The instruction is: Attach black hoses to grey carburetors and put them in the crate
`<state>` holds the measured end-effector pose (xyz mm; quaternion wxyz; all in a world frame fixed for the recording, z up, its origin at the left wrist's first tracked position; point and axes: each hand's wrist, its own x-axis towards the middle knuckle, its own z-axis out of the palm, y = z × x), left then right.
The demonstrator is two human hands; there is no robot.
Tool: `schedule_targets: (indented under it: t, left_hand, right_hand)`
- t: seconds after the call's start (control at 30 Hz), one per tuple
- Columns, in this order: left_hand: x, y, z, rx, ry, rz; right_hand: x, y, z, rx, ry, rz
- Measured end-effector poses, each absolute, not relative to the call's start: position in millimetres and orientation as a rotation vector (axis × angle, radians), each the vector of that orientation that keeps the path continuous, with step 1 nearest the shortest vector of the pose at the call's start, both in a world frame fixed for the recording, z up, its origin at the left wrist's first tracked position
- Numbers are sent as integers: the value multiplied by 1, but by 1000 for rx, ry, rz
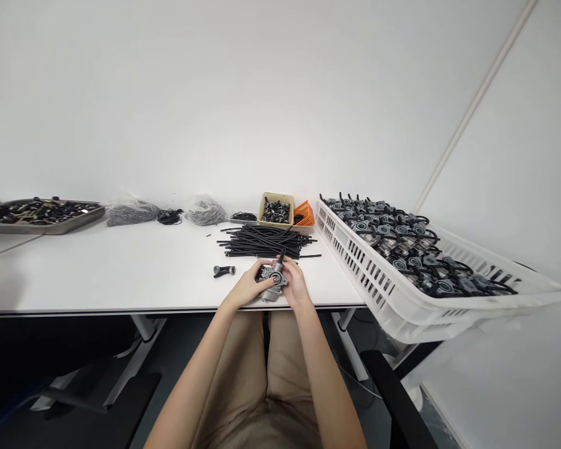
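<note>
Both my hands hold a small grey metal carburetor-like part at the near edge of the white table. My left hand wraps its left side, fingers curled around it. My right hand grips its right side, with fingers pinched near a short black hose sticking up from the part. A pile of black hose pieces lies just beyond my hands. A single small grey and black fitting rests on the table to the left of my left hand.
A white slotted crate full of assembled parts sits tilted at the right. A beige tub, an orange basket, clear bags of small parts and a metal tray line the back. A black chair arm is at lower right.
</note>
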<state>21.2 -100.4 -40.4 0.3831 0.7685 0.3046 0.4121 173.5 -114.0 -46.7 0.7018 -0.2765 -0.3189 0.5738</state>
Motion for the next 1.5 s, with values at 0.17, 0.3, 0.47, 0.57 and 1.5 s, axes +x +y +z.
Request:
schedule_targets:
  t: [0.17, 0.3, 0.47, 0.57, 1.5]
  left_hand:
    - [21, -99, -42, 1963, 782, 1054]
    - [21, -99, -43, 1964, 793, 1045]
    - [21, -99, -42, 1965, 795, 1047]
    - [21, -99, -42, 1965, 795, 1046]
    - [22, -100, -41, 1956, 802, 1044]
  right_hand:
    - [173, -116, -46, -624, -711, 1275]
    - [173, -117, -45, -641, -707, 1277]
    - [172, -116, -44, -642, -702, 1276]
    - [172, -116, -44, -640, -699, 1274]
    - [172, -116, -45, -656, -686, 1281]
